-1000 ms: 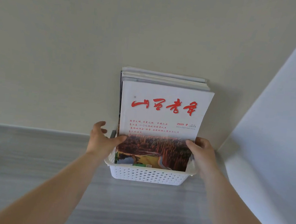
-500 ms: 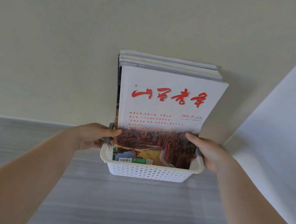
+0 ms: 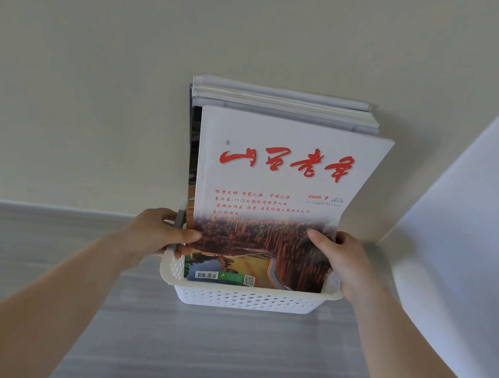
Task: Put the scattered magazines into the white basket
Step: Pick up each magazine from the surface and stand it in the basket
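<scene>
A white perforated basket (image 3: 246, 298) stands on the grey floor against the beige wall. Several magazines stand upright in it, leaning back on the wall. The front magazine (image 3: 280, 176) has a white cover with red calligraphy and a forest photo at the bottom. Behind it, the other magazines (image 3: 282, 103) show only their top edges. My left hand (image 3: 157, 234) grips the stack and the basket's left side, thumb across the front cover. My right hand (image 3: 342, 260) holds the right side the same way, thumb on the cover.
A white panel (image 3: 469, 227) slants in from the right, close beside the basket. The grey wood-grain floor (image 3: 209, 354) stretches toward me and to the left. The beige wall (image 3: 99, 80) rises directly behind the basket.
My left hand has closed from spread fingers onto the left edge of the stack and basket. Basket and magazines look larger and nearer in view. The right hand keeps its hold.
</scene>
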Motion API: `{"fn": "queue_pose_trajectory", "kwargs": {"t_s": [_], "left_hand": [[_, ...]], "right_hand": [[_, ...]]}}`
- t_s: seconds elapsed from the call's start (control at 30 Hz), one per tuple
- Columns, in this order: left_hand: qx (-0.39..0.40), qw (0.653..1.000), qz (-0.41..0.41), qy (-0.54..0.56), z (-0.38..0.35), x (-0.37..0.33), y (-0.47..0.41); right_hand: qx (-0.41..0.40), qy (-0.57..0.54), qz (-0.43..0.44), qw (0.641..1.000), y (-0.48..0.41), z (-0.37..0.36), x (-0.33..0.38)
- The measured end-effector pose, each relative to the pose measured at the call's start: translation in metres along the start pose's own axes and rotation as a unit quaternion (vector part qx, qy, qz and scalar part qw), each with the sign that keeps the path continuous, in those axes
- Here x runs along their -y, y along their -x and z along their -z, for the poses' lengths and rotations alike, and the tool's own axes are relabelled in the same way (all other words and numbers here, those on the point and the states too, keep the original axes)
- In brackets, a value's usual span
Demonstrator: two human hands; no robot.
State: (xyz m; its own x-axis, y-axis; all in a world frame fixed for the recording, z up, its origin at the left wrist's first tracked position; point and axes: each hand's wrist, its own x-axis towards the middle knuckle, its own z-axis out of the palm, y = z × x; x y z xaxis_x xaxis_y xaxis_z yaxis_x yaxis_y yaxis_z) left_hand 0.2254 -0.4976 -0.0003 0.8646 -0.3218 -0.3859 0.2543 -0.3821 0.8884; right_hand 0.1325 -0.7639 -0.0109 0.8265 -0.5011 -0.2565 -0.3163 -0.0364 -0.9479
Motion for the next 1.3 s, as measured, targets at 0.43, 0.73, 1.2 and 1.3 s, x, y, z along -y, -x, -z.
{"fn": "queue_pose_trajectory", "kwargs": {"t_s": [0.43,0.73,1.2,1.3], "left_hand": [[-0.051,0.996,-0.024,-0.070,0.000,-0.005,0.012],[-0.056,0.988,-0.064,-0.131,0.001,-0.018,0.051],[0.172,0.954,-0.136,-0.206,-0.039,-0.022,0.173],[0.221,0.928,-0.172,-0.246,-0.055,-0.011,0.194]], "right_hand": [[-0.087,0.062,0.079,0.991,0.022,0.000,0.004],[-0.105,0.103,0.118,0.982,0.063,0.018,0.019],[-0.297,0.056,0.024,0.953,0.299,0.057,0.001],[-0.368,0.053,0.001,0.928,0.358,0.054,-0.021]]}}
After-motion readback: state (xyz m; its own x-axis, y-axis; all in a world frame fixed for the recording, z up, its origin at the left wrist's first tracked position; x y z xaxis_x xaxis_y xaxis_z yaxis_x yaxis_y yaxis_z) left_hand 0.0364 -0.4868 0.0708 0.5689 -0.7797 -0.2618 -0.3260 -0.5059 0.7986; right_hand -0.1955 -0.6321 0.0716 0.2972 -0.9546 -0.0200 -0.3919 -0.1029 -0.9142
